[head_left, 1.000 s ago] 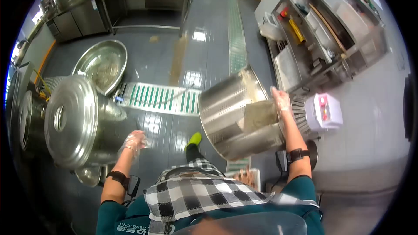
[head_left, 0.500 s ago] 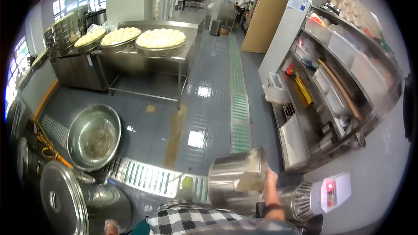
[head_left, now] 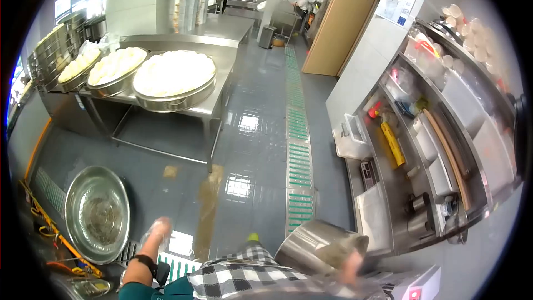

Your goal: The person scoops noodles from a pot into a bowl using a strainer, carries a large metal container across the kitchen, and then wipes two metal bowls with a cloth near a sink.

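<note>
A tilted metal bucket is at the lower middle right, with pale residue near its mouth. My right hand, smeared by motion, is at its rim and grips it. My left hand, in a clear plastic glove, is stretched out over the floor at the lower left, with no object visible in it; its finger shape is unclear. A large round metal basin lies to the left of it. The checkered apron shows at the bottom.
A steel table bears round trays of pale dough pieces. Shelves with bins stand at right. A green-slotted drain runs along the wet floor. A person stands far back, near a wooden door panel.
My left hand has risen and come forward from the bottom edge. The bucket and my right hand are lower in view. The camera view has shifted, and the table looks closer.
</note>
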A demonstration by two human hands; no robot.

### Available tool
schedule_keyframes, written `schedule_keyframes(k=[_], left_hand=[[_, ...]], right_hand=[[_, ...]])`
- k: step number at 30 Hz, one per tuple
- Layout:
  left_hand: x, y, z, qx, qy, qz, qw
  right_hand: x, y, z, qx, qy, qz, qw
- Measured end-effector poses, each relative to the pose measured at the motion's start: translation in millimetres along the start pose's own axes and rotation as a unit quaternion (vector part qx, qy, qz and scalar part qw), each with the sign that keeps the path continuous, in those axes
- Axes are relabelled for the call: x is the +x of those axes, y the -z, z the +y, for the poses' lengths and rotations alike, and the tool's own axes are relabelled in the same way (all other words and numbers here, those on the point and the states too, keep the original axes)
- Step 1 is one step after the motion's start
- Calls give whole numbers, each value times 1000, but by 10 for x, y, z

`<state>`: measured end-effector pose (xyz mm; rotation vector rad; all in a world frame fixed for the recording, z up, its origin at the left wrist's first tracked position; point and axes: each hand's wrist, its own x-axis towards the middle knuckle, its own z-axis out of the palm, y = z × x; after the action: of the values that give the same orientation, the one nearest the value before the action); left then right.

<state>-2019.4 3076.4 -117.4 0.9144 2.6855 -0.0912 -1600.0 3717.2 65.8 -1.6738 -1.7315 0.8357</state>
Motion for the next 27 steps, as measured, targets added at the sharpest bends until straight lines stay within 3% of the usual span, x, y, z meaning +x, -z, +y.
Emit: schedule_keyframes(k=[1,2,3,4,5,6,7,8,9,10,11,13,14,15,17,23,27], left_hand=[[317,646,242,-179,41,-14,983],[667,818,312,-445,144,-31,884],[984,1021,404,-638,226,-29,736],[1216,1170,518,-714,255,-18,652],[1460,1303,612,-739,265,-28,618],[1731,1354,679,-744,285,-25,603],[1935,1384,697,-698,281,-49,657],[2113,1430,727,-615,262,-80,739],[2294,1512,750,-429,193,-127,874],[2437,1698,833,-208,101,-168,958],[2505,1885,873,-71,24,-183,980],[2654,2227,857,-52,-58,-143,987],[2746,2361,830,-29,-142,-95,985],[2804,2510,813,-28,-140,-100,985],[3018,2798,761,-146,-39,-133,980],[4173,2062,245,-308,25,-164,937],[5301,2373,318,-241,19,-208,948]], right_hand=[[162,-135,-73,47,-30,-14,998],[319,-267,-149,94,-61,-24,993],[456,-432,-200,157,-40,-27,986],[647,-545,-194,184,-32,-29,982],[831,-659,-205,211,-24,-31,977],[1135,-912,-183,191,-131,6,973],[1407,-1161,-220,180,-237,43,954],[1611,-1260,-178,162,-257,41,952],[1759,-1385,-276,122,-225,20,967],[1889,-1480,-345,73,-186,5,980],[1984,-1544,-404,16,-149,-9,989],[2193,-1771,-531,-76,-94,-28,992],[2295,-1914,-613,-112,-72,-34,991],[2403,-2037,-680,-132,-62,-41,988],[2572,-2331,-818,-176,-36,-55,982],[3240,-3346,-1453,-267,35,-76,960],[3849,-4118,-2134,-288,49,-67,954]])
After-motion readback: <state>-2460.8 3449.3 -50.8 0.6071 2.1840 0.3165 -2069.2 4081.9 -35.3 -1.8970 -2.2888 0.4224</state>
